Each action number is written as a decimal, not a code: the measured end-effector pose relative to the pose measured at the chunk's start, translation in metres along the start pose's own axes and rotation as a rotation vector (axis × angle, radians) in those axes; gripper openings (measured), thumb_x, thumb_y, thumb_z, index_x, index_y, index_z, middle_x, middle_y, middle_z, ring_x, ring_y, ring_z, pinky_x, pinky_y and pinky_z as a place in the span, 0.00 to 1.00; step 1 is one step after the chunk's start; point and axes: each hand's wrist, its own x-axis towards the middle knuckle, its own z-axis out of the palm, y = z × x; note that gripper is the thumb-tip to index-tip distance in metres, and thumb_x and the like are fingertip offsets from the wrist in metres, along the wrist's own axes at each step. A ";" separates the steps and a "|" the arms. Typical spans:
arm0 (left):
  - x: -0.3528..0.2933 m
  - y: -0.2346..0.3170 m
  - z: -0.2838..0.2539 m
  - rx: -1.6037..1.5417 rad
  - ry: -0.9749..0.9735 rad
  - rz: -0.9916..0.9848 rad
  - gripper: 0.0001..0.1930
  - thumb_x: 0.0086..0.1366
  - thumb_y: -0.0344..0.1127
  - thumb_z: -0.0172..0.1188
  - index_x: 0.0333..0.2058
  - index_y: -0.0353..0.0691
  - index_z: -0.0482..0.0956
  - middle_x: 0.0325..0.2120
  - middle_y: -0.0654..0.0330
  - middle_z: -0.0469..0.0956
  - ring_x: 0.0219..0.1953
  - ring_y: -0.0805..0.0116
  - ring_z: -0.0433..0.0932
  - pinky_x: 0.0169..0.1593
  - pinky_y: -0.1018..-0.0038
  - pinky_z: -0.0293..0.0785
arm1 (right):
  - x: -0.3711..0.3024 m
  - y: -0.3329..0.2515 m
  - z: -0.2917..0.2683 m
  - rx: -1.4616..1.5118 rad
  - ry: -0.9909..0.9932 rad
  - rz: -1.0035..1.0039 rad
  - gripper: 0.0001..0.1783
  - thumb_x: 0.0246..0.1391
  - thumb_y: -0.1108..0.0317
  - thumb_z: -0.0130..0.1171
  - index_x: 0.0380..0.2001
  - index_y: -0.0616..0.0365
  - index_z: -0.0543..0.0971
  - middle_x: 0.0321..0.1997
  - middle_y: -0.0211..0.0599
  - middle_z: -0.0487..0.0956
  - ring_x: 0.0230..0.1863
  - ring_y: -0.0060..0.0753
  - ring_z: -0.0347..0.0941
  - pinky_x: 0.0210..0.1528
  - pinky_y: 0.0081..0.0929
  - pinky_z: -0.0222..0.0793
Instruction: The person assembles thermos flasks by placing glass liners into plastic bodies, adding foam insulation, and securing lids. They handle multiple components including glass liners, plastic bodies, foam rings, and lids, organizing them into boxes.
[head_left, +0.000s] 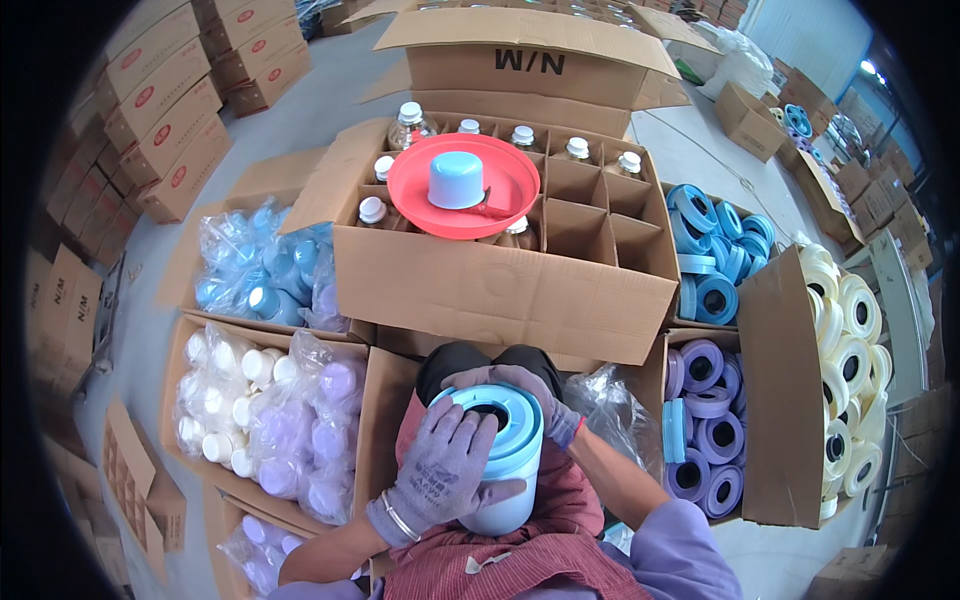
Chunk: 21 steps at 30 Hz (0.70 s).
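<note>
A light blue cylindrical container stands upright between my thighs. On its top sits a blue ring-shaped collar with a dark round hole in its middle. My left hand, in a grey-purple glove, lies over the near left of the collar, with its thumb against the container's side. Around the far and right edge of the collar curls my gloved right hand; some of its fingers are hidden. Beyond my knees, a red round tray holds a light blue cup and a small red piece.
Under the tray is a divided carton with several white-capped bottles. Boxes at left hold bagged blue, white and purple cups. At right lie blue, purple and cream rings. A cardboard flap stands up there.
</note>
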 end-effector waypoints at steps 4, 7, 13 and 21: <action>0.000 -0.058 0.036 -0.526 0.113 0.081 0.14 0.66 0.39 0.54 0.48 0.40 0.77 0.45 0.53 0.78 0.54 0.51 0.74 0.65 0.55 0.62 | -0.038 -0.015 0.035 -0.788 0.275 -0.314 0.27 0.66 0.56 0.42 0.57 0.68 0.72 0.60 0.47 0.73 0.61 0.42 0.69 0.68 0.37 0.57; 0.009 -0.073 0.068 -1.263 0.099 -0.257 0.20 0.63 0.35 0.58 0.54 0.39 0.73 0.54 0.49 0.72 0.61 0.53 0.68 0.68 0.58 0.58 | -0.080 -0.036 0.113 -1.637 0.172 -0.448 0.24 0.59 0.59 0.54 0.55 0.60 0.75 0.57 0.46 0.74 0.60 0.44 0.70 0.68 0.41 0.56; -0.006 -0.040 0.141 -0.474 0.014 -0.017 0.22 0.67 0.38 0.56 0.60 0.53 0.73 0.70 0.44 0.49 0.70 0.38 0.48 0.70 0.49 0.50 | -0.153 -0.024 0.168 -2.002 0.708 -0.178 0.34 0.47 0.53 0.69 0.56 0.56 0.73 0.34 0.43 0.79 0.31 0.46 0.79 0.39 0.34 0.76; -0.055 -0.018 0.086 -1.416 -0.242 -0.680 0.29 0.64 0.42 0.63 0.59 0.31 0.69 0.49 0.55 0.77 0.51 0.71 0.76 0.56 0.73 0.73 | -0.214 0.009 0.036 -1.900 0.732 0.127 0.19 0.64 0.67 0.46 0.56 0.63 0.70 0.52 0.54 0.74 0.54 0.54 0.72 0.56 0.37 0.69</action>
